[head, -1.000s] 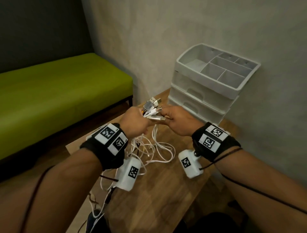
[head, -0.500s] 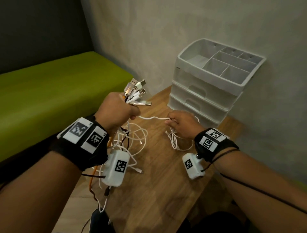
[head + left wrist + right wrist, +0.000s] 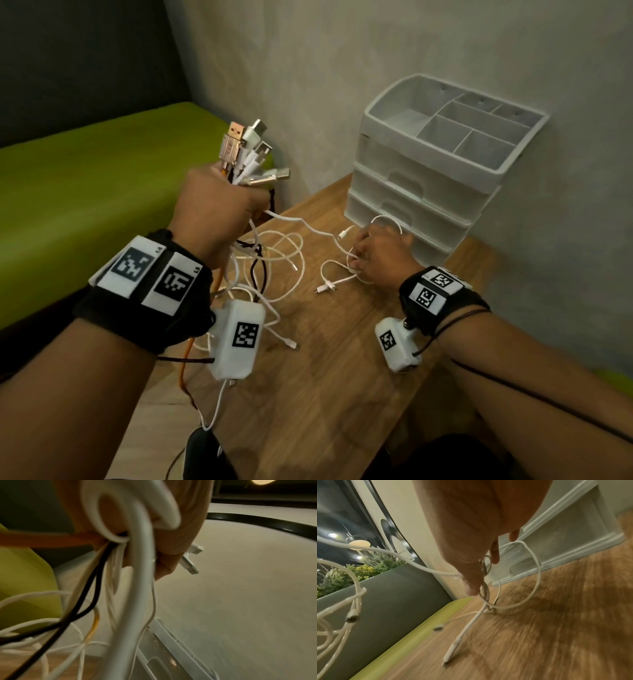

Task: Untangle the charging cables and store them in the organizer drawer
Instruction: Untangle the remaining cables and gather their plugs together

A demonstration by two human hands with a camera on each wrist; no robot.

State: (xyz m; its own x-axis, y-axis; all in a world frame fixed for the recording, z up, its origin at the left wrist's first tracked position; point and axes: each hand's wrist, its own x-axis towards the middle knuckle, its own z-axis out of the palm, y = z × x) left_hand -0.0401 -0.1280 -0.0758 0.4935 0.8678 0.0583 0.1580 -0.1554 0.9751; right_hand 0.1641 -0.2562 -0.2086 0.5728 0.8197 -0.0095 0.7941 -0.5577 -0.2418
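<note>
My left hand [image 3: 219, 202] is raised over the table's left edge and grips a bundle of charging cables [image 3: 246, 154], their USB plugs sticking up out of the fist. White, black and orange strands [image 3: 96, 588] hang from it in a tangle [image 3: 267, 270] onto the wooden table [image 3: 325, 377]. My right hand [image 3: 380, 253] sits low near the organizer's bottom drawer [image 3: 404, 219] and pinches one white cable [image 3: 485, 592], which runs in a slack line back to the left fist. The white organizer [image 3: 442, 164] stands at the back right with both drawers closed.
A green bench [image 3: 85, 192] runs along the left, below table height. A grey wall [image 3: 376, 51] stands close behind the organizer. A dark object [image 3: 205, 448] lies at the table's near edge. The organizer's top tray [image 3: 394, 120] has several empty compartments.
My hands have moved apart: the left lifted the plug bundle up and left, the right drew one white cable down and right toward the organizer.
</note>
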